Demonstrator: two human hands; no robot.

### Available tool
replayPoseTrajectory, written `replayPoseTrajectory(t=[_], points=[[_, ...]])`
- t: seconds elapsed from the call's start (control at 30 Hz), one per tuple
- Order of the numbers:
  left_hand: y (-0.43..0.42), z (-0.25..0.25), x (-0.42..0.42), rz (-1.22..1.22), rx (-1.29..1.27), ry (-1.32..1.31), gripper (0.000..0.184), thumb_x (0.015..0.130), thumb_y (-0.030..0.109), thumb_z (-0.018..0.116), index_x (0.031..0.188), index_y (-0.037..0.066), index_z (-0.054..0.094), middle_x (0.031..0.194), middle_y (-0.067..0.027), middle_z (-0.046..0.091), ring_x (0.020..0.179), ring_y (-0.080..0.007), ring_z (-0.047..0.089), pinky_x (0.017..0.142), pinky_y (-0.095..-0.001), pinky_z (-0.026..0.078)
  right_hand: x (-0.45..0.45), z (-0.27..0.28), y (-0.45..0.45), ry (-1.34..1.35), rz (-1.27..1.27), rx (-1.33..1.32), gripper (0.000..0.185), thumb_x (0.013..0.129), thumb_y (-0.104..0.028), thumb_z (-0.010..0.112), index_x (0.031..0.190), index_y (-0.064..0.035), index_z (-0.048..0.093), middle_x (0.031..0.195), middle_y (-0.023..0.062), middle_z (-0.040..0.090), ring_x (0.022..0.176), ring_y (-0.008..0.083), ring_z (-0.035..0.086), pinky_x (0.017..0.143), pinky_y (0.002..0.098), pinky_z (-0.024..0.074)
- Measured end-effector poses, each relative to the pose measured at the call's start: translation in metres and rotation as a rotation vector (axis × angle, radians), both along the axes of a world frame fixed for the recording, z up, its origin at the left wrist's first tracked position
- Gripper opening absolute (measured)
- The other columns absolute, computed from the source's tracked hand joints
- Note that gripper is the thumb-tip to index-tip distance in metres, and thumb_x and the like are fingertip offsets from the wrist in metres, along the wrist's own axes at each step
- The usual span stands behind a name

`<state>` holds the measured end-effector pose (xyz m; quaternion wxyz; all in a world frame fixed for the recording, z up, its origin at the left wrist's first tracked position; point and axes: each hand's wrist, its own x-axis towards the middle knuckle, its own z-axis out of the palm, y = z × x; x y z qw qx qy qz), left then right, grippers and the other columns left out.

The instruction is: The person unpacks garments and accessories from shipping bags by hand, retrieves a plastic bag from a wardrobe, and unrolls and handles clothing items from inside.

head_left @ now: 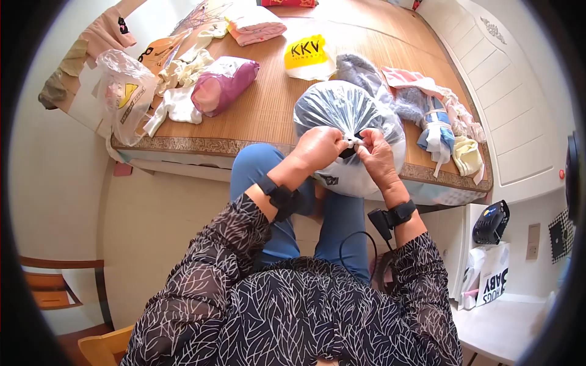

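Nearly together, hands point(318, 148) at bag point(326, 104).

The top point(287, 317) is twig-patterned black and white, the trousers point(340, 229) blue, the wristbands point(401, 213) black.

There are two hands point(319, 148) point(378, 155), two wristbands point(279, 195) point(401, 213), one bulging clear bag point(326, 105).

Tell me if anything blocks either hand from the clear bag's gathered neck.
Nothing visible does. The left hand and right hand both have their fingers on the gathered neck. The grey fuzzy garment lies on the far side of the clear bag, not between.
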<state>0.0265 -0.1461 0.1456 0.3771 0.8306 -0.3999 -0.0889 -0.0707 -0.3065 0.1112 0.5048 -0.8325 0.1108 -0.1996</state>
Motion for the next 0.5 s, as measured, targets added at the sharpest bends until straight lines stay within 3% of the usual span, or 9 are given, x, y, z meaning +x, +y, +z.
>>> replayPoseTrajectory(t=[0.07,0.13,0.23,0.27,0.37,0.4,0.5], points=[[0.003,0.008,0.001,-0.081,0.06,0.149,0.021,0.08,0.022,0.066,0.079,0.0,0.066,0.071,-0.0176,0.063,0.069,-0.028,0.064,0.064,-0.0386,0.049,-0.003,0.0,-0.001,0.105,-0.011,-0.099,0.024,0.082,-0.001,0.062,0.104,-0.003,0.054,0.085,0.0038,0.058,0.076,0.0106,0.055,0.072,0.0262,0.0477],[0.005,0.008,0.003,-0.149,0.086,0.218,0.02,0.079,0.021,0.065,0.078,0.001,0.065,0.07,-0.0155,0.063,0.066,-0.0235,0.063,0.063,-0.037,0.048,-0.002,-0.01,-0.002,0.024,0.022,-0.033,0.026,0.081,-0.001,0.063,0.105,-0.0036,0.054,0.085,0.0047,0.059,0.076,0.011,0.055,0.073,0.0264,0.0478],[0.009,0.007,-0.007,-0.202,-0.084,0.159,0.017,0.08,0.019,0.064,0.078,0.001,0.064,0.069,-0.0135,0.063,0.064,-0.0212,0.06,0.062,-0.0355,0.048,0.001,-0.01,-0.002,-0.046,0.053,0.017,0.024,0.081,-0.001,0.064,0.104,-0.004,0.056,0.085,0.0052,0.059,0.077,0.0117,0.055,0.074,0.0269,0.048],[0.011,0.006,-0.016,-0.226,-0.153,0.225,0.015,0.081,0.016,0.062,0.078,0.002,0.062,0.065,-0.01,0.059,0.062,-0.0166,0.056,0.061,-0.0328,0.047,-0.001,-0.01,-0.002,-0.058,0.059,0.028,0.023,0.081,0.0,0.063,0.103,-0.0041,0.056,0.085,0.0053,0.059,0.077,0.012,0.055,0.074,0.0271,0.0481],[0.021,0.014,-0.026,-0.205,-0.112,0.345,0.013,0.082,0.014,0.06,0.079,0.002,0.061,0.064,-0.0061,0.055,0.062,-0.012,0.053,0.06,-0.0308,0.046,-0.003,-0.01,-0.005,-0.014,0.09,0.041,0.017,0.082,0.002,0.06,0.098,-0.003,0.058,0.085,0.0066,0.06,0.077,0.0147,0.057,0.075,0.0278,0.0481],[0.026,0.011,-0.022,-0.233,-0.128,0.341,0.013,0.083,0.015,0.06,0.077,0.003,0.061,0.064,-0.0021,0.054,0.062,-0.0085,0.05,0.059,-0.0284,0.045,0.0,-0.01,-0.003,-0.052,0.086,-0.01,0.016,0.082,0.002,0.06,0.097,-0.0028,0.059,0.086,0.0073,0.06,0.077,0.0158,0.057,0.074,0.0275,0.0478],[0.033,0.007,-0.014,-0.263,-0.07,0.474,0.015,0.087,0.017,0.058,0.082,0.004,0.062,0.069,-0.0005,0.059,0.062,-0.0084,0.054,0.059,-0.0262,0.046,-0.002,-0.012,-0.001,-0.15,0.08,-0.183,0.012,0.083,-0.001,0.06,0.095,-0.0022,0.063,0.088,0.0096,0.061,0.077,0.0189,0.058,0.074,0.0267,0.0469]])
